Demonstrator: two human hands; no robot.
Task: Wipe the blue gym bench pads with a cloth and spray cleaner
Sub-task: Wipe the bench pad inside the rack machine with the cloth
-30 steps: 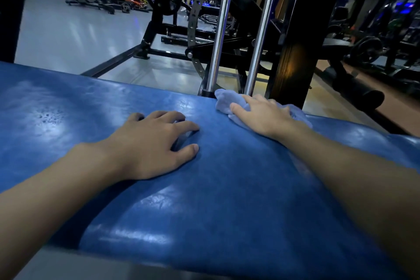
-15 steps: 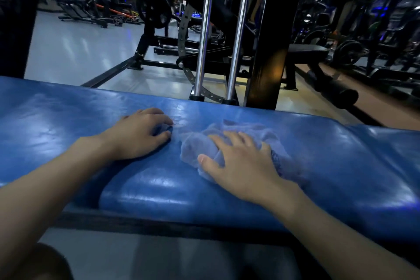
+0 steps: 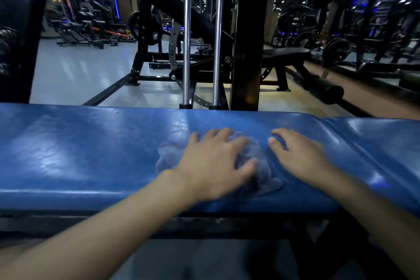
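Note:
A long blue bench pad (image 3: 79, 148) runs across the view, glossy and wet-looking in patches. A crumpled light blue cloth (image 3: 267, 176) lies on it near the middle. My left hand (image 3: 216, 161) presses flat on the cloth with its fingers spread. My right hand (image 3: 300, 157) rests on the bare pad just right of the cloth and holds nothing. A second blue pad (image 3: 377, 138) joins on at the right. No spray bottle is in view.
Just behind the pad stand two chrome guide rods (image 3: 186, 52) and a thick black post (image 3: 246, 52). A black bench (image 3: 286, 52) and a weight rack sit farther back on the grey floor. The bench's dark frame (image 3: 113, 223) runs below the pad's front edge.
The cloth was under my right hand and now lies under my left hand. My right hand has moved right onto the bare pad. Both hands have shifted rightward along the bench.

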